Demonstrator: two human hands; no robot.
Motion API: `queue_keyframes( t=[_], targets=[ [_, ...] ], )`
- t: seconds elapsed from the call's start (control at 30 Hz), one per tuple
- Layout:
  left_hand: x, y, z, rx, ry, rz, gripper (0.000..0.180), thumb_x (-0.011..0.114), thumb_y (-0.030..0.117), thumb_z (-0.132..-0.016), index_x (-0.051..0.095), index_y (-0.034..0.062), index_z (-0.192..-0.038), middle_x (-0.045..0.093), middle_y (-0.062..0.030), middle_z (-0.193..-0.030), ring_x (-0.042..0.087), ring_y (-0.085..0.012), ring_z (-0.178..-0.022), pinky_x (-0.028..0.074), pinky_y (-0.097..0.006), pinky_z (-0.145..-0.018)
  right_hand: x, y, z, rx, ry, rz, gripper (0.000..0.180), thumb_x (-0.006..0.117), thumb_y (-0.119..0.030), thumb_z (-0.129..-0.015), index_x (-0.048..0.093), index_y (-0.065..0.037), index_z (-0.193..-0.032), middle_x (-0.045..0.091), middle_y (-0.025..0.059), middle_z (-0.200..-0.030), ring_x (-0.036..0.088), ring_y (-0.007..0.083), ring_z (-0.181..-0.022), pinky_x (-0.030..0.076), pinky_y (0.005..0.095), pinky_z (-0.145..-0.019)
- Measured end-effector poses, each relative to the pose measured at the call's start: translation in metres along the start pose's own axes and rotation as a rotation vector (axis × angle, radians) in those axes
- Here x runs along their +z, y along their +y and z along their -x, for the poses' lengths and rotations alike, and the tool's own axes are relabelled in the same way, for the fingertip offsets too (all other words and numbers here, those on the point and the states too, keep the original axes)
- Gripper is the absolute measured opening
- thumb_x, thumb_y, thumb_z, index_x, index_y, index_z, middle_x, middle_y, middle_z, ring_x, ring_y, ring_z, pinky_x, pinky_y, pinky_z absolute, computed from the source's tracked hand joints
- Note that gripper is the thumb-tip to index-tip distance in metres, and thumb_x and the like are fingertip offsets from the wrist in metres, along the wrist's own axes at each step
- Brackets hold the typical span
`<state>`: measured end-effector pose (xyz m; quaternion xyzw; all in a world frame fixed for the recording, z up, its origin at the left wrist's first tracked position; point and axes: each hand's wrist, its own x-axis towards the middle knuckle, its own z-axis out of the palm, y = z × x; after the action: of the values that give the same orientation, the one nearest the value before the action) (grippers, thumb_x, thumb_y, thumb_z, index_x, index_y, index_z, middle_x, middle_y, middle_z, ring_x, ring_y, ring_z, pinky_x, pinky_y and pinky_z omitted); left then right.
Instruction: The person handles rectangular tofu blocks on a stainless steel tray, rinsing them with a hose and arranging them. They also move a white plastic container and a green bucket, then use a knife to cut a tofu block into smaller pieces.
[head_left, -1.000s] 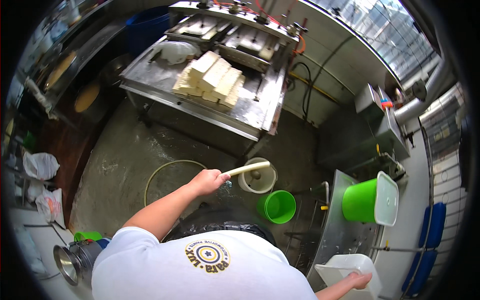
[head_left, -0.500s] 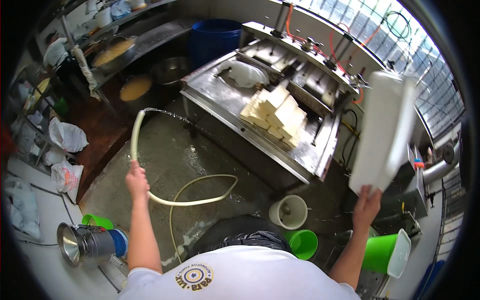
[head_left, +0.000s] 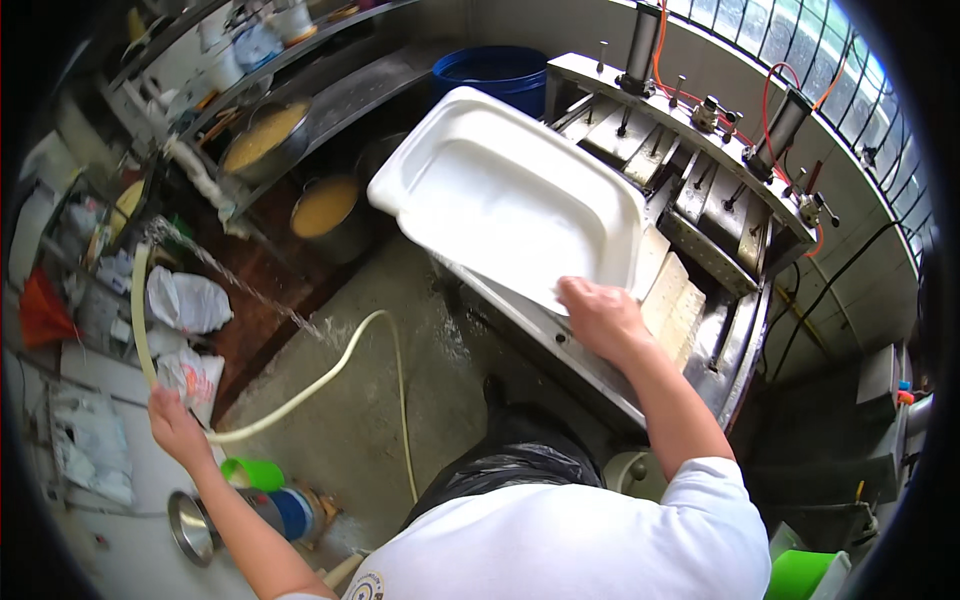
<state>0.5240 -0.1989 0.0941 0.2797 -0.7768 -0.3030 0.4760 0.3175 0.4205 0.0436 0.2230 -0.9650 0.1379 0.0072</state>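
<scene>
My left hand (head_left: 178,428) is closed round a pale yellow hose (head_left: 141,310) at the left. Water (head_left: 235,275) spurts from its raised end and arcs down to the right. My right hand (head_left: 605,318) grips the near right corner of a white rectangular plastic tub (head_left: 505,205), fingers over the rim. The tub is tilted, its hollow side facing me, above a stainless steel press table (head_left: 590,375). Cream-coloured blocks (head_left: 675,310) on that table show beside the tub; the tub hides part of them.
A blue barrel (head_left: 495,90) stands behind the table, near the press cylinders (head_left: 640,50). Pots with yellowish contents (head_left: 325,208) are at the far left. White sacks (head_left: 190,302), a green bucket (head_left: 252,474) and a funnel-topped machine (head_left: 195,525) line the left. The hose loops over the wet floor.
My right hand has swung the tub from the far right leftward, over the table. My left hand and the hose have moved left. The view has shifted, so the table sits farther right.
</scene>
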Motion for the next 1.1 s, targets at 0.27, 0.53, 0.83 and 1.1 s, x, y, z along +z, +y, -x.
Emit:
queue_keyframes(
  t=[0.27,0.53,0.83,1.1],
  targets=[
    [0.208,0.031,0.025,0.090,-0.343,-0.216,0.049,0.049,0.039,-0.113,0.063,-0.0019,-0.091,0.062,-0.0115,-0.079,0.056,-0.0241,-0.074,0.047,-0.039,-0.072,0.107,0.071,-0.139,0.022,-0.375,-0.118,0.031,0.067,-0.023,-0.096,0.063,-0.009,-0.123,0.071,0.0197,-0.116,0.073,0.0418,-0.097,0.059,0.0520,-0.085],
    [0.301,0.066,0.078,0.027,-0.709,-0.113,0.056,0.055,0.051,-0.108,0.062,0.0001,-0.088,0.056,-0.0118,-0.065,0.055,-0.0239,-0.063,0.046,-0.041,-0.061,0.060,0.170,-0.307,0.123,0.387,-0.138,0.036,0.075,-0.029,-0.093,0.067,-0.003,-0.115,0.068,0.0190,-0.113,0.067,0.0399,-0.106,0.057,0.0484,-0.092],
    [0.376,0.082,0.099,-0.060,-1.042,-0.002,0.060,0.054,0.057,-0.107,0.063,0.0003,-0.088,0.053,-0.0133,-0.065,0.054,-0.0246,-0.060,0.045,-0.041,-0.059,0.126,0.275,-0.385,0.283,-0.331,0.131,0.092,0.088,-0.037,-0.078,0.044,-0.001,-0.151,0.046,0.0312,-0.156,0.045,0.0467,-0.146,0.038,0.0506,-0.123],
    [0.429,0.049,0.082,-0.084,-1.081,0.028,0.060,0.054,0.055,-0.108,0.060,-0.0008,-0.086,0.051,-0.0125,-0.064,0.048,-0.0197,-0.061,0.043,-0.040,-0.058,0.107,0.244,-0.373,0.348,-0.247,0.149,0.096,0.089,-0.039,-0.075,0.044,-0.017,-0.157,0.049,0.0217,-0.152,0.048,0.0439,-0.140,0.046,0.0564,-0.111]
  ],
)
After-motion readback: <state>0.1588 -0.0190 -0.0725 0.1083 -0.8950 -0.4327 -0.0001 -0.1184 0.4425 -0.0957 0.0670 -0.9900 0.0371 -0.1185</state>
